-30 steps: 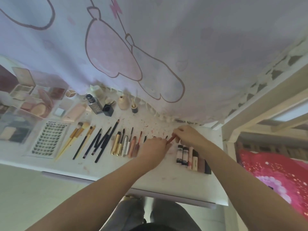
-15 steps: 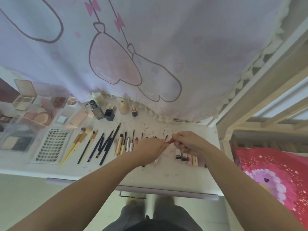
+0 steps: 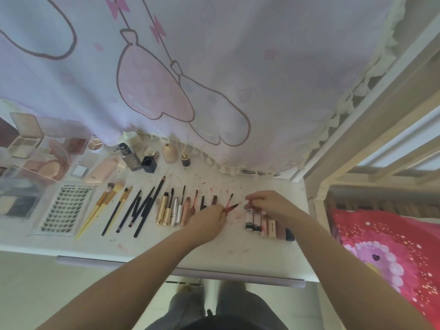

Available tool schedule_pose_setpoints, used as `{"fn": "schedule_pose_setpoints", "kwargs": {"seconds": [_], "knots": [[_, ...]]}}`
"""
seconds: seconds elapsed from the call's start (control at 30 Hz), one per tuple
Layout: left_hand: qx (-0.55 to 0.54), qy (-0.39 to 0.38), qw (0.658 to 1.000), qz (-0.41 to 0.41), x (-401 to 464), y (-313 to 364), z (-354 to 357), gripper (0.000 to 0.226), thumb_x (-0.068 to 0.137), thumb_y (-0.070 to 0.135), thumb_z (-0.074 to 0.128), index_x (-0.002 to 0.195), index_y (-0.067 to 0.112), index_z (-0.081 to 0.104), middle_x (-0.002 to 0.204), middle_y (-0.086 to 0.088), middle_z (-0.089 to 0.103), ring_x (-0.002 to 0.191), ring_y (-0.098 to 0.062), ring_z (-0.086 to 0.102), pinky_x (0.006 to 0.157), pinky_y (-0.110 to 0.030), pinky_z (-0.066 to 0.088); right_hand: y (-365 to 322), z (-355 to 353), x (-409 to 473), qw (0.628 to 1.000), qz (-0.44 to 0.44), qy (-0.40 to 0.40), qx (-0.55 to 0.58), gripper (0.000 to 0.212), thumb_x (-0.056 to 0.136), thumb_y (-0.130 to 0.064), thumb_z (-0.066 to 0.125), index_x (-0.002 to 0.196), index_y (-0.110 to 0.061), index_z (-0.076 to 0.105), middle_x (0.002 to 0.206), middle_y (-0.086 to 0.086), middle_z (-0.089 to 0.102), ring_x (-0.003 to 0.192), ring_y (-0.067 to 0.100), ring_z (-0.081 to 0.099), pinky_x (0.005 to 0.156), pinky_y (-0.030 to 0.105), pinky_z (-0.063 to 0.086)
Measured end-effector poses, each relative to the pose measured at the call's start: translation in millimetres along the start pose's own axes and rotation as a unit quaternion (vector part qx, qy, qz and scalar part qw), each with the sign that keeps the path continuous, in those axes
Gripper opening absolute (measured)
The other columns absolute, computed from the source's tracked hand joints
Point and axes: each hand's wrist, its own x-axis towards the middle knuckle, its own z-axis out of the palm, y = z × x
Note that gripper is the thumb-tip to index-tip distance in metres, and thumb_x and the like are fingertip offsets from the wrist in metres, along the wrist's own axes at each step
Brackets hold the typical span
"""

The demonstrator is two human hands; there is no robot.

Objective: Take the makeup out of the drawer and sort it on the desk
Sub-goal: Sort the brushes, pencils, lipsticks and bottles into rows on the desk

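My left hand (image 3: pixel 208 223) is shut on a thin red-tipped lip wand (image 3: pixel 232 206), which points right just above the white desk (image 3: pixel 238 254). A second dark wand (image 3: pixel 230 199) shows just behind it. My right hand (image 3: pixel 270 206) hovers over a row of lipstick tubes (image 3: pixel 257 221) with its fingertips pinched together; I cannot see anything inside the pinch. Sorted rows lie to the left: gold and pink tubes (image 3: pixel 170 209), black pencils (image 3: pixel 141 208) and yellow-handled brushes (image 3: pixel 107 206).
A lash tray (image 3: pixel 66 208), open palettes (image 3: pixel 27 144) and small bottles (image 3: pixel 129 158) fill the desk's left and back. A printed curtain (image 3: pixel 214 67) hangs over the back edge. The drawer front (image 3: pixel 238 277) runs below the desk. A red blanket (image 3: pixel 392 248) lies on the right.
Both hands held the red wand together before. They have now parted: the left keeps the wand, and the right has moved right over the lipstick tubes.
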Motion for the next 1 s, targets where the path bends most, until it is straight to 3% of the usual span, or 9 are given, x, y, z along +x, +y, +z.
{"fn": "schedule_pose_setpoints", "kwargs": {"seconds": [0.1, 0.23, 0.3, 0.37, 0.47, 0.57, 0.67, 0.77, 1.0], "knots": [[-0.038, 0.037, 0.998, -0.040, 22, 17, 10, 0.027, 0.100, 0.016, 0.032, 0.117, 0.008, 0.051, 0.106, -0.011, 0.063, 0.092, -0.027, 0.061, 0.071, -0.031, 0.044, 5, 8, 10, 0.998, 0.006, 0.048, -0.028, 0.020, 0.092, -0.010, 0.047, 0.109, -0.012, 0.058, 0.090, -0.002, 0.068, 0.072, 0.006, 0.057, 0.055, 0.019, 0.040], [0.003, 0.059, 0.995, -0.084, 34, 28, 22, 0.021, 0.097, 0.016, 0.037, 0.116, 0.009, 0.044, 0.101, -0.010, 0.064, 0.083, -0.025, 0.061, 0.062, -0.031, 0.043, 10, 13, 19, 0.990, -0.024, 0.081, -0.113, 0.017, 0.097, -0.018, 0.039, 0.104, -0.010, 0.052, 0.089, 0.000, 0.070, 0.080, 0.016, 0.062, 0.069, 0.028, 0.048], [0.081, 0.072, 0.991, -0.078, 40, 29, 28, 0.021, 0.098, 0.022, 0.038, 0.114, 0.010, 0.046, 0.100, -0.008, 0.065, 0.084, -0.024, 0.061, 0.063, -0.030, 0.039, 12, 17, 25, 0.983, -0.032, 0.074, -0.163, 0.020, 0.099, -0.025, 0.038, 0.098, -0.011, 0.053, 0.086, 0.002, 0.071, 0.076, 0.017, 0.063, 0.075, 0.032, 0.051], [0.145, 0.080, 0.984, -0.071, 44, 26, 31, 0.027, 0.099, 0.030, 0.038, 0.112, 0.011, 0.052, 0.107, -0.009, 0.063, 0.098, -0.025, 0.058, 0.073, -0.032, 0.039, 13, 21, 29, 0.976, -0.035, 0.066, -0.204, 0.023, 0.100, -0.028, 0.038, 0.093, -0.011, 0.052, 0.084, 0.003, 0.070, 0.068, 0.014, 0.060, 0.072, 0.030, 0.051], [0.183, 0.094, 0.976, -0.068, 49, 20, 35, 0.036, 0.099, 0.033, 0.035, 0.113, 0.010, 0.059, 0.121, -0.009, 0.056, 0.117, -0.026, 0.046, 0.091, -0.035, 0.038, 10, 30, 33, 0.957, -0.039, 0.057, -0.283, 0.020, 0.098, -0.024, 0.039, 0.090, -0.009, 0.050, 0.098, 0.012, 0.066, 0.080, 0.022, 0.055, 0.070, 0.030, 0.041], [0.189, 0.104, 0.974, -0.068, 49, 13, 35, 0.035, 0.099, 0.032, 0.036, 0.113, 0.012, 0.061, 0.124, -0.007, 0.054, 0.119, -0.025, 0.044, 0.090, -0.034, 0.037, 4, 41, 41, 0.947, -0.031, 0.044, -0.318, 0.022, 0.096, -0.019, 0.042, 0.095, -0.005, 0.059, 0.105, 0.018, 0.065, 0.096, 0.031, 0.060, 0.070, 0.027, 0.037], [0.199, 0.103, 0.973, -0.057, 44, 7, 29, 0.037, 0.099, 0.031, 0.034, 0.119, 0.010, 0.057, 0.127, -0.009, 0.051, 0.120, -0.027, 0.043, 0.093, -0.036, 0.036, -2, 51, 45, 0.936, -0.017, 0.036, -0.351, 0.022, 0.094, -0.014, 0.043, 0.092, -0.005, 0.063, 0.110, 0.013, 0.065, 0.102, 0.029, 0.061, 0.065, 0.023, 0.040], [0.192, 0.108, 0.974, -0.050, 37, 3, 23, 0.034, 0.099, 0.024, 0.033, 0.121, 0.008, 0.054, 0.128, -0.012, 0.050, 0.122, -0.029, 0.041, 0.099, -0.037, 0.034, -10, 60, 47, 0.931, -0.015, 0.037, -0.364, 0.027, 0.096, -0.011, 0.040, 0.107, -0.003, 0.064, 0.112, 0.010, 0.065, 0.107, 0.025, 0.060, 0.056, 0.021, 0.036], [0.178, 0.165, 0.970, 0.005, 30, 5, 30, 0.030, 0.100, 0.026, 0.030, 0.119, 0.010, 0.048, 0.120, -0.008, 0.054, 0.113, -0.026, 0.046, 0.089, -0.034, 0.036, -10, 29, 56, 0.953, -0.039, 0.067, -0.294, 0.020, 0.095, -0.013, 0.038, 0.089, -0.004, 0.055, 0.099, 0.017, 0.067, 0.091, 0.030, 0.065, 0.075, 0.034, 0.050]]}}
